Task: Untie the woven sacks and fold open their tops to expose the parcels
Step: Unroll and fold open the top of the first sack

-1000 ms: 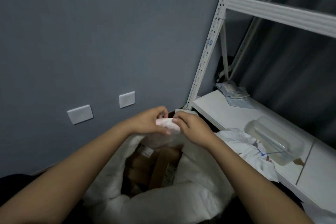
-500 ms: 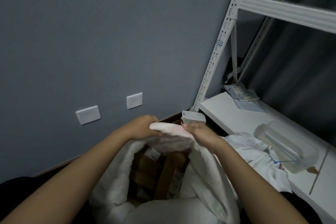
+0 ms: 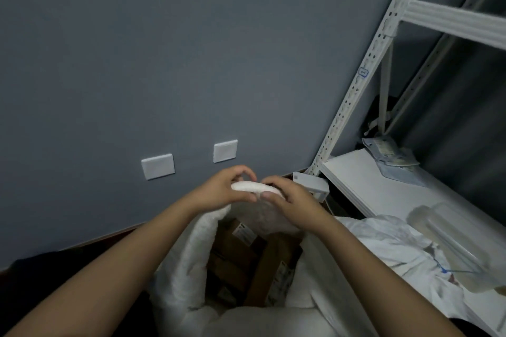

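Both hands' fingers grip sack rim (image 3: 256, 189) | left hand (image 3: 221, 189) | right hand (image 3: 290, 197) | parcels (image 3: 241, 249) exposed below

A grey wall (image 3: 191, 63) carries two white plates (image 3: 158, 170) side by side near its foot. To the right stands a white perforated shelving upright (image 3: 364, 74) with a small blue label (image 3: 363, 72), and a white shelf board (image 3: 383, 194) below. On the board lie a flat grey packet (image 3: 391, 156) at the back and a clear plastic container (image 3: 454, 243) nearer; a small white box (image 3: 310, 185) sits by the upright's foot.
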`<state>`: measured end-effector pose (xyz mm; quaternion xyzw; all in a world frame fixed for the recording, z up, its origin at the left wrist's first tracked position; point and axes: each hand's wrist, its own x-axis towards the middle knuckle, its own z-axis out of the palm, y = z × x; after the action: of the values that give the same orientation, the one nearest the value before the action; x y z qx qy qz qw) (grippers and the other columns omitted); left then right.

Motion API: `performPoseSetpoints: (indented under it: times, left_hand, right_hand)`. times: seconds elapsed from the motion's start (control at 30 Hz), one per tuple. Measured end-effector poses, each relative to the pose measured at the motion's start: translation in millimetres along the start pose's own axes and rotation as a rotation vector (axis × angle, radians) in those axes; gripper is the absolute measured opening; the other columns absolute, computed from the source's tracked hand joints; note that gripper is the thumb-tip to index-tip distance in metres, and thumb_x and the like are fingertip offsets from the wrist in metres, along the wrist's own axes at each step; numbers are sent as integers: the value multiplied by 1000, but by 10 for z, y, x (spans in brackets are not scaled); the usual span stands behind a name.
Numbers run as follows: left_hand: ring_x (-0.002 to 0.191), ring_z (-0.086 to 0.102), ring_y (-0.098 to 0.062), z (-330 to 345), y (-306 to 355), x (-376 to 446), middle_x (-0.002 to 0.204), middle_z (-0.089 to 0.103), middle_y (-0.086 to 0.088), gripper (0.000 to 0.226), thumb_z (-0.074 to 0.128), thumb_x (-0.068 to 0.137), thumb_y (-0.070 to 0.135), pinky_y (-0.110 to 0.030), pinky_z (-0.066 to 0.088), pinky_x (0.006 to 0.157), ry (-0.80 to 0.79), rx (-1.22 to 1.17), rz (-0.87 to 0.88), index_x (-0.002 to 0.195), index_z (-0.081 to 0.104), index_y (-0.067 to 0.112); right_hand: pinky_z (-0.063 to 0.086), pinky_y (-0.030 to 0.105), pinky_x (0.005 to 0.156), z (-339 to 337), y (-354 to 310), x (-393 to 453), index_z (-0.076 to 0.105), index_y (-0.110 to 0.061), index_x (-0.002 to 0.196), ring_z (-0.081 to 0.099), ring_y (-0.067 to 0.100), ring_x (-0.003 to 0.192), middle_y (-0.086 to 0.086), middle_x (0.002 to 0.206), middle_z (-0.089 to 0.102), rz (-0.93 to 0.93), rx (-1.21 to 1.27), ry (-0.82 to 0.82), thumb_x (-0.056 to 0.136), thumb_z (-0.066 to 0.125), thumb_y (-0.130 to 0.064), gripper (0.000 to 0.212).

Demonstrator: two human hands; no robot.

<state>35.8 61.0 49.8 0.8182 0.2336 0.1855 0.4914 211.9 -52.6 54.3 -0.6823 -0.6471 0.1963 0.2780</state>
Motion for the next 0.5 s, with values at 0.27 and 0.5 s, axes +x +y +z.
performPoseSetpoints:
  times: [0.27, 0.5]
  left_hand:
    - [85, 56, -10, -14, -195, -80, 92, 63, 4, 18, 53, 96, 29, -25, 39, 72, 95, 270, -43, 100, 63, 15]
    - [74, 51, -10, -72, -234, -197, 83, 57, 6, 29, 70, 79, 47, -30, 41, 65, 49, 254, -143, 89, 54, 26]
  right_hand:
    - [43, 28, 72, 74, -23, 104, 63, -21, 101, 55, 10, 85, -8, 92, 61, 198, -53, -26, 98, 49, -35, 21]
    - [45, 20, 70, 130, -112, 231, 69, -5, 98, 62, 10, 78, 0, 82, 68, 368, 527, -114, 95, 56, -23, 22]
